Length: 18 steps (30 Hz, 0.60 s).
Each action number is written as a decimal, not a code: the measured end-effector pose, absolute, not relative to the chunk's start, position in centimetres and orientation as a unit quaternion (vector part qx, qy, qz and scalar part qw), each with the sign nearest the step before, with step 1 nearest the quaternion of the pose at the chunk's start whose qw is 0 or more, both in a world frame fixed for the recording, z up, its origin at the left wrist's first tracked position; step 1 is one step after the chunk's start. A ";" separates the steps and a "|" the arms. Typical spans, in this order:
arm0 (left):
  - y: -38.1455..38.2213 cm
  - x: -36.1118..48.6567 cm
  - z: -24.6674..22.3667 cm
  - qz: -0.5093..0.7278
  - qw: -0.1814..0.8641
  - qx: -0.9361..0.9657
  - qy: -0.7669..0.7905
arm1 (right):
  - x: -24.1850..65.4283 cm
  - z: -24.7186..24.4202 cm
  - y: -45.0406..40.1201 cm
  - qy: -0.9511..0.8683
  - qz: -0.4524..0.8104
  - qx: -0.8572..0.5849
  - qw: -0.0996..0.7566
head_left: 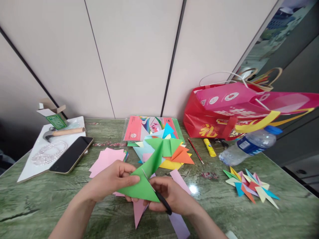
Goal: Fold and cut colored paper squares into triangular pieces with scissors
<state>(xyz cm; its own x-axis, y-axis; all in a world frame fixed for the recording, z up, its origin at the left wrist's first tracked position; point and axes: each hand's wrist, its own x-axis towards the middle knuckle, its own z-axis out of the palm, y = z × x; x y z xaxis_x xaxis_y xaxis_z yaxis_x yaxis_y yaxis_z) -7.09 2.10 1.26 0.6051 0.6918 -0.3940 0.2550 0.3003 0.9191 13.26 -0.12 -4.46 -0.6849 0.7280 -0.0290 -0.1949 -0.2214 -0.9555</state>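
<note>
My left hand [118, 181] pinches a folded green sheet of paper [139, 189], thumb on top and fingers beneath. Black-handled scissors [163, 201] are gripped in my right hand [171, 196], and their blade lies across the green paper, which splits into two flaps around it. Below the hands, a pink paper piece [138, 212] points toward me on the table. Lilac paper strips [179, 225] lie under and beside my right hand. Left of my left hand rests a stack of pink paper [107, 159].
Colourful folded paper pieces [171, 152] are heaped behind my hands, before a paper pack [149, 124]. Folded paper stars [249, 186], a water bottle [249, 146], a glue stick [209, 147], a pencil [195, 151] and a red bag [206, 116] stand right. A phone [72, 154] and hammer [64, 132] lie left.
</note>
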 end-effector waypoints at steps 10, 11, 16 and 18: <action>2.3 -7.2 1.4 0.162 0.666 0.583 0.436 | 13.3 -4.8 -0.1 -0.546 0.736 -0.262 0.304; 2.3 -7.2 1.4 0.161 0.662 0.586 0.439 | 13.3 -4.8 -0.1 -0.544 0.738 -0.258 0.305; 2.2 -7.1 1.5 0.163 0.653 0.583 0.455 | 13.3 -4.8 0.0 -0.545 0.737 -0.260 0.305; 2.2 -7.0 1.6 0.162 0.659 0.579 0.452 | 13.3 -5.0 -0.1 -0.553 0.729 -0.270 0.300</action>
